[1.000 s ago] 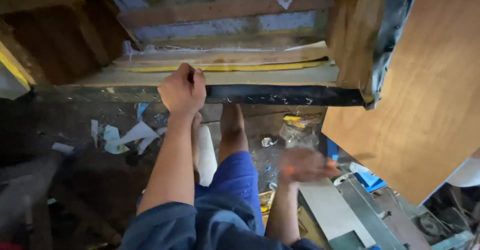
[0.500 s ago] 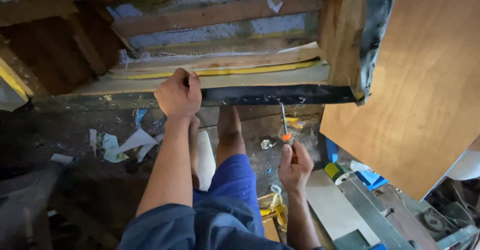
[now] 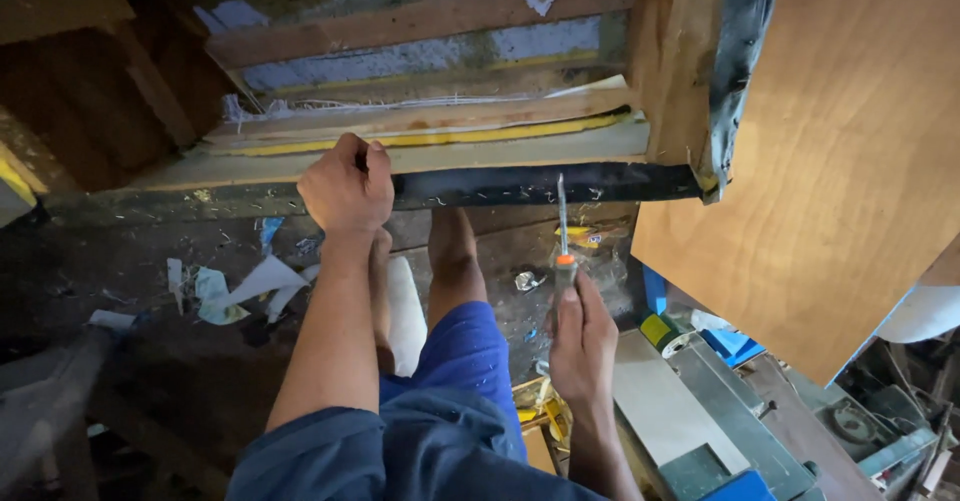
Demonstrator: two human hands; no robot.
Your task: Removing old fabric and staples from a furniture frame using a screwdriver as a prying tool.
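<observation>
**Left hand on the frame edge, right hand holding a screwdriver upright**

The left hand (image 3: 348,187) is closed over the lower edge of an upturned wooden furniture frame (image 3: 420,121), its fingers curled onto the black fabric strip (image 3: 520,186) that runs along that edge. The grip here is tight, clenched on the strip and the wood behind it. Just above the strip lie pale layers of padding with a yellow line (image 3: 440,139) between them, and higher up bare wooden slats cross the frame.

The right hand (image 3: 583,341) holds a screwdriver (image 3: 563,236) with the shaft pointing up. Its grip is wrapped around the handle, of which only an orange collar shows above the fingers. The metal tip stands just below the black strip, to the right of the left hand; whether it touches the fabric cannot be told.

A large plywood panel (image 3: 850,161) leans at the right, next to the frame's corner post (image 3: 680,61). Below, the person's bare legs and blue shorts (image 3: 470,361) show over a dark floor (image 3: 120,281) strewn with scraps of paper (image 3: 240,286). A grey metal machine (image 3: 720,411) sits at the lower right, near the right forearm.
</observation>
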